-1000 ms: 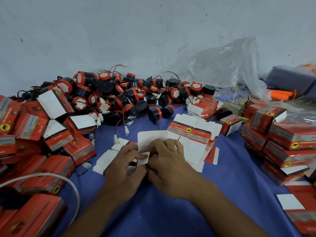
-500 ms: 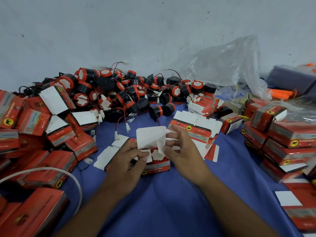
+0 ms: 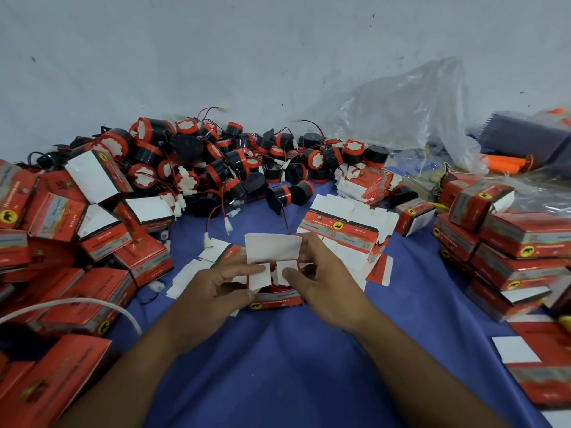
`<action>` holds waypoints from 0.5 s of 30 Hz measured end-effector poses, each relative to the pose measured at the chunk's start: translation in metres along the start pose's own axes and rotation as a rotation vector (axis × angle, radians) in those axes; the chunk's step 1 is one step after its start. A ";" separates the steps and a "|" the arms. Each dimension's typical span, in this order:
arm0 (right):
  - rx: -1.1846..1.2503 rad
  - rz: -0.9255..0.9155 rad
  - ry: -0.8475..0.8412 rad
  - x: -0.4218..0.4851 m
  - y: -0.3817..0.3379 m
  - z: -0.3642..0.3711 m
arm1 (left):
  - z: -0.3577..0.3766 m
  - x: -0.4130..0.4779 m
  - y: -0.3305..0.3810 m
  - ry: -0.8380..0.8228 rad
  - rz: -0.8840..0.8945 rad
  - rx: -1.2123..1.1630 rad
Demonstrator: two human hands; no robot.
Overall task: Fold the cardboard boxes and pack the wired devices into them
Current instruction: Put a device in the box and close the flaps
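Trouble, if it comes, starts at the open top of the cardboard box (image 3: 275,299), which stands on the blue cloth (image 3: 278,366) between both hands; the left hand (image 3: 213,291) pinches its left corner, forefinger laid along the left side flap (image 3: 258,277) and thumb low on the front wall; the right hand (image 3: 321,282) has its thumb on the right side flap (image 3: 285,270) and its fingers curled behind the tall lid flap (image 3: 272,247), which stands upright. Red of a wired device (image 3: 276,286) shows in the gap between the two small flaps, so I judge it is already inside and closing comes next; whether its lead is fully tucked in I cannot tell. A lead left proud would be caught under the flaps and keep the lid from seating; pressing the lid down before both side flaps lie flat would crease or tear the thin card; a hard push on one side could tip the light box. Close by lies a loose connector (image 3: 207,242) from the device pile (image 3: 216,168); its wire could snag a finger.
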State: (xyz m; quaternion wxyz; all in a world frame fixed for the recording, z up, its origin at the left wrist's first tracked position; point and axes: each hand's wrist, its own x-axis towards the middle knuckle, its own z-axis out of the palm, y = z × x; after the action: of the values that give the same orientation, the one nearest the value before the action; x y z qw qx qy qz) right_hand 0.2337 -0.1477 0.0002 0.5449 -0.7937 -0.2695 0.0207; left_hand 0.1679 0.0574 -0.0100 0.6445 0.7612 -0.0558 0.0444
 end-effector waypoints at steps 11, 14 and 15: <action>-0.050 -0.115 -0.061 0.000 -0.006 0.001 | 0.008 0.003 -0.004 0.066 0.249 0.283; -0.040 -0.119 -0.080 0.000 -0.004 0.002 | 0.007 0.003 -0.004 0.003 0.323 0.414; -0.026 -0.111 -0.091 -0.001 -0.004 0.003 | 0.006 0.002 -0.002 -0.021 0.306 0.420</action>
State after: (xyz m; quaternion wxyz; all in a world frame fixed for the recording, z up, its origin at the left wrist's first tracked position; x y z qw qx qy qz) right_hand 0.2306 -0.1448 0.0020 0.5222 -0.7827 -0.3377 0.0232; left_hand 0.1705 0.0522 -0.0128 0.4574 0.8616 -0.1663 0.1441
